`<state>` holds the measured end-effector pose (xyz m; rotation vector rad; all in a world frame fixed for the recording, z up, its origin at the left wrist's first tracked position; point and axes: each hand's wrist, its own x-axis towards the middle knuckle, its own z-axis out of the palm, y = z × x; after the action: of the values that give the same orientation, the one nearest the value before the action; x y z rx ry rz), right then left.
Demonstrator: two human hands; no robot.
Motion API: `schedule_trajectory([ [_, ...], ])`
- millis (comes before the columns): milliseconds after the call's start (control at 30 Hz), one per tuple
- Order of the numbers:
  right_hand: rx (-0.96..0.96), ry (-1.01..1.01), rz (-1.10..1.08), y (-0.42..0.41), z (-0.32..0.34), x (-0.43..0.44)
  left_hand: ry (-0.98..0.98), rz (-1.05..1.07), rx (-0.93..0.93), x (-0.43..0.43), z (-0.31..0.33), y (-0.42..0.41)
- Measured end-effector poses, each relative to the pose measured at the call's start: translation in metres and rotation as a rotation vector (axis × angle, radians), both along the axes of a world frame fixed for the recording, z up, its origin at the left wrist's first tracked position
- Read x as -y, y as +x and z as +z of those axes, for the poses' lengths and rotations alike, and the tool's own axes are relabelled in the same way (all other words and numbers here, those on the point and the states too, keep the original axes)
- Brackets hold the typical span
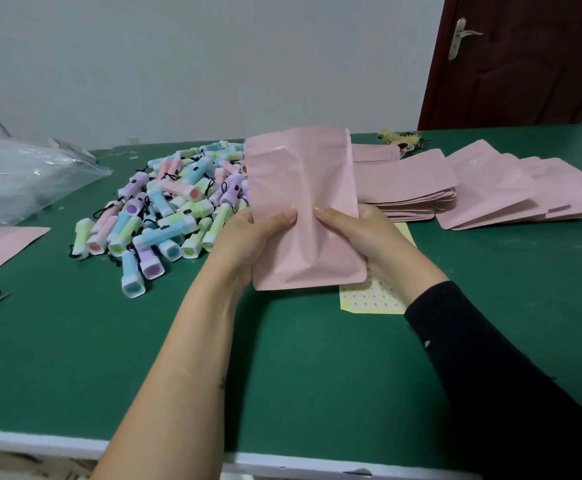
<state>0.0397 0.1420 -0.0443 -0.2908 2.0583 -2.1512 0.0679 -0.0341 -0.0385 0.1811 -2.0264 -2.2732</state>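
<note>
I hold a pink flat pouch (303,188) upright above the green table (75,358), near its middle. My left hand (248,237) grips its left edge, thumb pressed on the front. My right hand (362,237) grips the right edge the same way, thumb on the front. The pouch looks slightly puffed and creased down its centre; what is inside cannot be seen. A heap of small pastel flashlights (165,206) with black cords lies just left of the pouch.
Stacks of pink pouches (473,192) fan out at the right. A yellow sticker sheet (369,299) lies under my right wrist. A clear plastic bag (16,174) and one pink pouch (2,244) sit at the left; a dark door (525,64) stands behind.
</note>
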Motion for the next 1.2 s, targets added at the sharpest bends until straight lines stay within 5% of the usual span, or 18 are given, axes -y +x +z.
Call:
schedule_trajectory([
  [533,0.002,0.065,-0.086,0.002,0.001,0.001,0.027,0.019,0.04,-0.003,-0.001,0.0],
  [667,-0.082,0.094,-0.283,0.004,0.006,0.006,-0.409,0.246,-0.266,-0.01,-0.003,0.0],
  [733,-0.113,0.034,-0.174,0.01,0.011,0.013,-0.462,0.106,-0.373,-0.02,-0.001,0.002],
  [867,-0.143,0.013,0.16,0.018,0.014,0.021,-0.152,-0.15,-0.283,-0.028,0.001,0.004],
  [1033,-0.252,0.082,-0.119,0.007,0.013,0.009,0.355,-0.118,-0.042,-0.004,0.008,0.006],
  [1200,0.041,-0.003,0.031,-0.001,0.004,-0.011,0.303,-0.22,0.058,-0.001,0.007,0.006],
])
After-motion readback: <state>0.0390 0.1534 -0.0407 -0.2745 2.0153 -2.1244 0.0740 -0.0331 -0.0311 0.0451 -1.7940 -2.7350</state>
